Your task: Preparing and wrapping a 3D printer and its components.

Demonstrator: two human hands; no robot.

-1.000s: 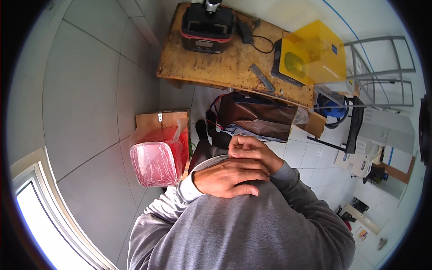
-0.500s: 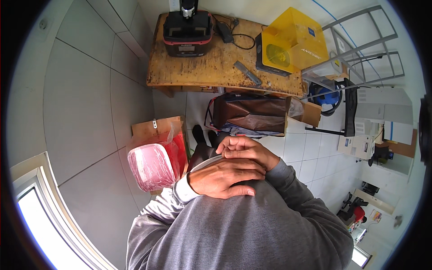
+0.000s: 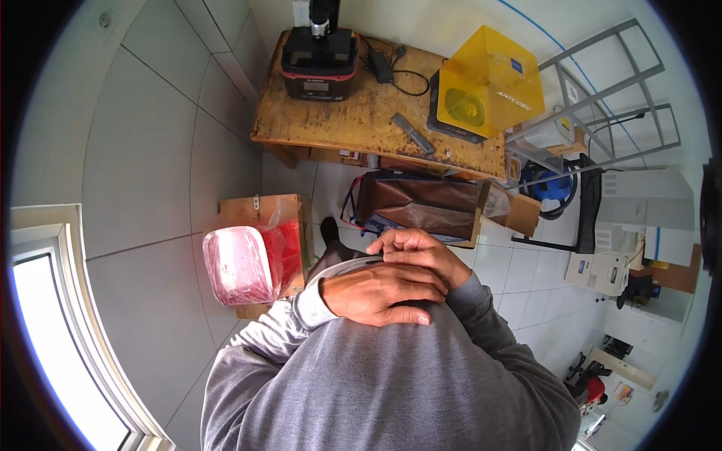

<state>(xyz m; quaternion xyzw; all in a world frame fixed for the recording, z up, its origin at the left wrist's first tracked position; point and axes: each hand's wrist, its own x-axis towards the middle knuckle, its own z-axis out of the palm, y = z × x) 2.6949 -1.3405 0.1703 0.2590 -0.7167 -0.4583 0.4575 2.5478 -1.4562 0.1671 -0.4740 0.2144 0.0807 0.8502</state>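
Note:
Both hands rest together in front of my grey sweatshirt. My left hand lies flat with fingers stretched to the right, its thumb apart, and nothing in it. Just beyond it, my right hand points left with loosely bent fingers. Its underside touches the left hand, which partly covers it, and no held object shows. Below the hands, my dark-clad leg and one dark-covered foot show on the tiled floor.
A worn wooden table ahead bears a black-and-red machine, a yellow-covered machine and a grey tool. Beneath sits a brown-lined bag. At left, a plastic-wrapped pink-and-white item rests by a cardboard box; a metal frame stands right.
My view has shifted, so the table sits slightly lower and the window at left shows more. Both hands keep the same resting pose. One foot shows now instead of two.

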